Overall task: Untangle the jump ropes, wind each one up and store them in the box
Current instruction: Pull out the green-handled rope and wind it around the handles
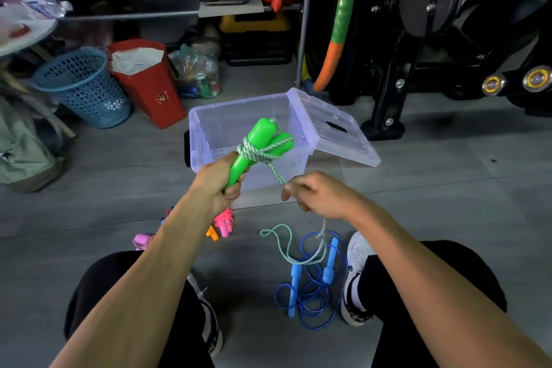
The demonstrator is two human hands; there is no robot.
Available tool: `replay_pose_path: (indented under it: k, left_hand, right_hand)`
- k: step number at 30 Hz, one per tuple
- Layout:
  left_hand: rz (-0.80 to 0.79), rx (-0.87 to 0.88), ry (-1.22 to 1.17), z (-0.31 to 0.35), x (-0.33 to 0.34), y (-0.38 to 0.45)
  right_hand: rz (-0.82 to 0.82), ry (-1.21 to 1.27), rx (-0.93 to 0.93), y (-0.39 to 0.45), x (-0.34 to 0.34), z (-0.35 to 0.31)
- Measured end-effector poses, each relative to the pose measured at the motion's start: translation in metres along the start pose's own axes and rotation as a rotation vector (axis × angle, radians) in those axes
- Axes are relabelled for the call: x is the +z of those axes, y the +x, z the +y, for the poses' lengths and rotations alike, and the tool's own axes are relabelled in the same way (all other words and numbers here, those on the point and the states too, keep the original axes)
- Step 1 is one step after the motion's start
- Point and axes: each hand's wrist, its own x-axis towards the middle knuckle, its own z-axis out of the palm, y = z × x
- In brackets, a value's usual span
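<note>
My left hand [219, 184] grips the two green handles [263, 140] of a jump rope, held up in front of the clear plastic box [209, 125]. A few turns of the green-white cord [254, 155] circle the handles. My right hand [316, 196] pinches that cord just right of the handles; the rest of it hangs down to a loose loop [286, 242] on the floor. A blue jump rope [310, 287] lies tangled between my feet. Pink and orange handles [222, 225] and another pink handle [142, 240] lie partly hidden behind my left forearm.
The box's lid [337, 131] hangs open to the right. A blue perforated basket [82, 86] and a red bag [149, 81] stand at the back left, and black gym equipment [418, 54] at the back right. Grey tiled floor [448, 182] lies around the box.
</note>
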Motion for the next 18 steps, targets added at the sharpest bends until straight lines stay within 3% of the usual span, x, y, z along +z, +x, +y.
replay_pose_path:
  k: [2,4,7,9,13,18]
  left_hand:
    - [0.121,-0.033,0.009,-0.003,-0.001,0.004]
    - [0.252,0.023,0.163,-0.003,-0.003,0.004]
    - [0.44,0.332,0.597,-0.005,-0.001,0.003]
    - [0.449,0.516,0.811,-0.01,0.001,0.002]
    - [0.259,0.569,1.266,-0.021,0.002,0.013]
    - [-0.181,0.548,1.054,-0.012,0.011,0.0]
  right_hand:
    - [-0.042,-0.105,0.0,-0.004,0.01,-0.007]
    - [-0.038,-0.191,-0.021,-0.01,0.013,-0.014]
    - [0.018,-0.23,-0.058,-0.02,0.005,-0.02]
    - [0.031,-0.243,-0.076,-0.025,-0.003,-0.02]
    - [0.064,-0.177,-0.077,-0.031,-0.021,-0.017]
    - [0.21,0.041,-0.027,-0.022,-0.047,0.009]
